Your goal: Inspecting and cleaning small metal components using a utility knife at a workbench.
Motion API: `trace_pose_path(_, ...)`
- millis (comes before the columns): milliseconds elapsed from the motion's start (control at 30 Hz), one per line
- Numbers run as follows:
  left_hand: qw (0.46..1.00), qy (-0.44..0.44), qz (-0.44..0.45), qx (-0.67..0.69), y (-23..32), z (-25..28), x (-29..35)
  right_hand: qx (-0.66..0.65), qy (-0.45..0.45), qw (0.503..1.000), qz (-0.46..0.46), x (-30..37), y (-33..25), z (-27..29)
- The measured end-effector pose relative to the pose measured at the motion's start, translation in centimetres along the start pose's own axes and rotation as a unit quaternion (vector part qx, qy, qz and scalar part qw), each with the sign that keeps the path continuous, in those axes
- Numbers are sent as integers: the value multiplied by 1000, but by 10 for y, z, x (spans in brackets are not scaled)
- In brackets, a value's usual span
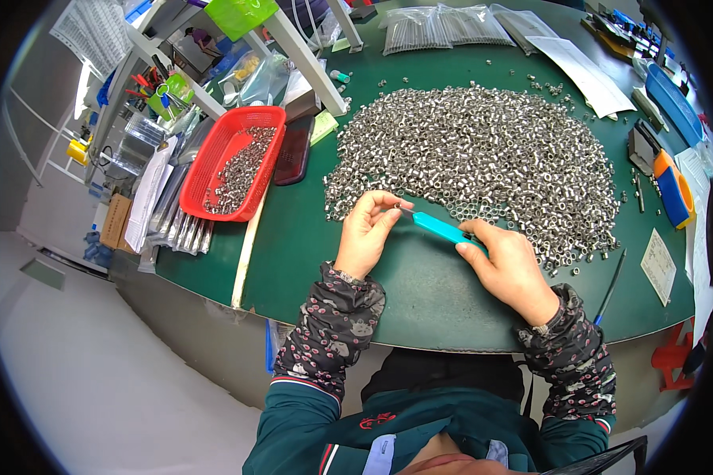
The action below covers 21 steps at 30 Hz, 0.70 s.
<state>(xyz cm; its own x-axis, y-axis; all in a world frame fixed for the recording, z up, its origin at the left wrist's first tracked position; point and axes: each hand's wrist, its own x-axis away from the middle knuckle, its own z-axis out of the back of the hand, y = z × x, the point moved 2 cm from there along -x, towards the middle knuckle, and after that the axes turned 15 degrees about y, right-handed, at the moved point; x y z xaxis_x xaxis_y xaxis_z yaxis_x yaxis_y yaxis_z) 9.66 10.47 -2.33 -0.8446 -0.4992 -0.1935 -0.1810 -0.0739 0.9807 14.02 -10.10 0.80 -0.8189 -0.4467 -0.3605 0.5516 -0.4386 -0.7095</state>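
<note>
My left hand [364,235] pinches a small metal ring [398,206] between thumb and fingertips, over the near edge of a heap of rings. In my right hand [512,267] is a slim teal-handled tool [440,227], gripped by its rear end. Its short metal tip points left and meets the ring or lies right beside it; the exact contact is too small to tell. The heap of loose silver rings [467,142] spreads over the green table [444,317] just beyond both hands.
A red plastic basket [276,117] with some rings stands left, beside a dark phone [294,150]. Bagged metal rods [432,30] lie at the back. On the right are a pen [612,281], a card [658,267], an orange-and-blue object [673,191] and a blue tray [673,103].
</note>
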Motion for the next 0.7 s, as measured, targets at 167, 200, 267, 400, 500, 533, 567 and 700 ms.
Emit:
trace_pose_path(167,999,10,-8,-41,0,3,0,5,-2,1000,6,0,0,0)
trace_pose_path(200,998,13,-12,-60,-1,4,0,5,-1,1000,9,0,0,0)
trace_pose_path(267,997,16,-17,-80,-1,5,0,6,-1,1000,12,0,0,0)
trace_pose_path(400,989,23,-41,-141,-1,6,0,4,-4,1000,9,0,1,0)
trace_pose_path(500,979,30,-82,-183,1,6,1,-1,-5,1000,8,0,1,0)
trace_pose_path(533,973,35,-106,-200,2,5,1,-5,-4,1000,10,0,1,0)
trace_pose_path(567,973,35,-106,-200,4,4,2,-5,-4,1000,9,0,2,-1)
trace_pose_path(700,946,59,-212,-238,13,-2,6,-8,-14,1000,-10,0,2,0)
